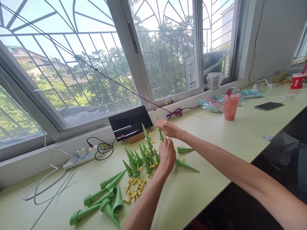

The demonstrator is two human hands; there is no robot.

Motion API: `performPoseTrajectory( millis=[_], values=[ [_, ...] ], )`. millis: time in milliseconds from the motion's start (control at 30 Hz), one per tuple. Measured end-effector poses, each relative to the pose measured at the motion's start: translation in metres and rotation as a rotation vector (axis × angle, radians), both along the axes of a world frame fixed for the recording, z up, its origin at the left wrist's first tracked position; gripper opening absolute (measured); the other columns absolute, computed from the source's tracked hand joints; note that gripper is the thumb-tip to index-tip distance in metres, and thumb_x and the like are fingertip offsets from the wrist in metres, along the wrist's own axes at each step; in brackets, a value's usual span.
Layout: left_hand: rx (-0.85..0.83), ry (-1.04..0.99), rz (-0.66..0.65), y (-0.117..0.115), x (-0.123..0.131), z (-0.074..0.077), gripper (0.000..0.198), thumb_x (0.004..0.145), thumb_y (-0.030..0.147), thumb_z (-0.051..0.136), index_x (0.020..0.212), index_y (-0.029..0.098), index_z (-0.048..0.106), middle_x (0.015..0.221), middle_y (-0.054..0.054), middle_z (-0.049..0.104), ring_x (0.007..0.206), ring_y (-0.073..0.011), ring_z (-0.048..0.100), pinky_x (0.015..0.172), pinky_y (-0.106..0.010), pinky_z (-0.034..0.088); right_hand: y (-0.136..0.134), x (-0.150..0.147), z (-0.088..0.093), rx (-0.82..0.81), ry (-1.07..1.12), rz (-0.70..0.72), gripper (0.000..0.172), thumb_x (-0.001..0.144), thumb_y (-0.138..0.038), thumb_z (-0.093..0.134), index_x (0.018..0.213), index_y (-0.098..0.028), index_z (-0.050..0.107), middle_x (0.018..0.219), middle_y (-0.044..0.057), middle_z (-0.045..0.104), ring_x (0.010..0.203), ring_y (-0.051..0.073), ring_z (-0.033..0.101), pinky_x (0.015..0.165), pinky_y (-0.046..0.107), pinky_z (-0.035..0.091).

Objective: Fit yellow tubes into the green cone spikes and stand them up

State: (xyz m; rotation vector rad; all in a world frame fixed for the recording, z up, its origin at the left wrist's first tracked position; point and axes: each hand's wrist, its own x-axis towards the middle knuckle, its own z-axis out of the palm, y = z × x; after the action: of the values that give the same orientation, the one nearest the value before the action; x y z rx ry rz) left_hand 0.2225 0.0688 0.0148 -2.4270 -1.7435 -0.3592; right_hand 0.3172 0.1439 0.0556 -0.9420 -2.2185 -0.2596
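My right hand [168, 128] is closed around the upper part of an upright green watering spike [161, 135], whose tip pokes out above the fingers. Just below it, my left hand [167, 155] is curled at the lower end of the same spike; its fingertips are partly hidden, so its exact grip is unclear. Left of my hands, several green spikes [134, 171] stand upright on the table, some stacked, many with small yellow valves attached. Loose yellow valves [136, 188] lie in a pile in front of them. More green spikes [105, 204] lie on their sides nearer me.
Two spikes [185, 164] lie right of my hands. A dark tablet [130, 123] leans by the window. At left are a power strip [80, 158] and cables. Farther right stand a red drink cup [230, 108], a phone [268, 105] and plastic bags [211, 104].
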Motion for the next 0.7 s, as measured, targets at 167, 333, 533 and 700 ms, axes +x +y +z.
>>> performPoseTrajectory(
  millis=[167, 333, 533, 700],
  values=[
    [-0.148, 0.126, -0.058, 0.008, 0.003, -0.001, 0.031, 0.085, 0.001, 0.039, 0.100, 0.009, 0.065, 0.098, -0.017, 0.064, 0.091, -0.0248, 0.066, 0.074, -0.031, 0.048, 0.000, -0.009, 0.003, 0.002, -0.037, 0.044, 0.038, 0.080, 0.009, 0.043, 0.103, -0.011, 0.065, 0.105, 0.009, 0.066, 0.087, 0.018, 0.056, 0.081, 0.029, 0.043],
    [-0.200, 0.141, -0.030, 0.019, 0.003, -0.004, 0.031, 0.080, 0.001, 0.048, 0.105, 0.008, 0.065, 0.102, -0.020, 0.065, 0.097, -0.0269, 0.065, 0.076, -0.031, 0.049, -0.005, -0.014, 0.005, 0.006, -0.077, 0.014, 0.041, 0.082, 0.008, 0.042, 0.110, -0.014, 0.063, 0.104, 0.008, 0.067, 0.091, 0.019, 0.059, 0.078, 0.027, 0.043],
    [-0.210, 0.121, -0.027, 0.019, 0.000, -0.005, 0.026, 0.085, 0.009, 0.048, 0.105, 0.008, 0.063, 0.104, -0.020, 0.065, 0.097, -0.0266, 0.065, 0.076, -0.031, 0.049, -0.016, -0.015, 0.010, 0.020, -0.042, -0.022, 0.050, 0.086, 0.001, 0.045, 0.130, -0.021, 0.050, 0.124, 0.007, 0.062, 0.102, 0.019, 0.061, 0.078, 0.026, 0.046],
    [-0.204, 0.100, -0.044, 0.017, -0.001, -0.006, 0.024, 0.086, 0.013, 0.048, 0.104, 0.008, 0.063, 0.102, -0.020, 0.066, 0.094, -0.0265, 0.066, 0.075, -0.031, 0.049, -0.023, -0.015, 0.012, 0.002, -0.018, -0.003, 0.048, 0.088, -0.003, 0.045, 0.132, -0.022, 0.048, 0.124, 0.007, 0.062, 0.102, 0.019, 0.063, 0.080, 0.028, 0.047]
  ],
)
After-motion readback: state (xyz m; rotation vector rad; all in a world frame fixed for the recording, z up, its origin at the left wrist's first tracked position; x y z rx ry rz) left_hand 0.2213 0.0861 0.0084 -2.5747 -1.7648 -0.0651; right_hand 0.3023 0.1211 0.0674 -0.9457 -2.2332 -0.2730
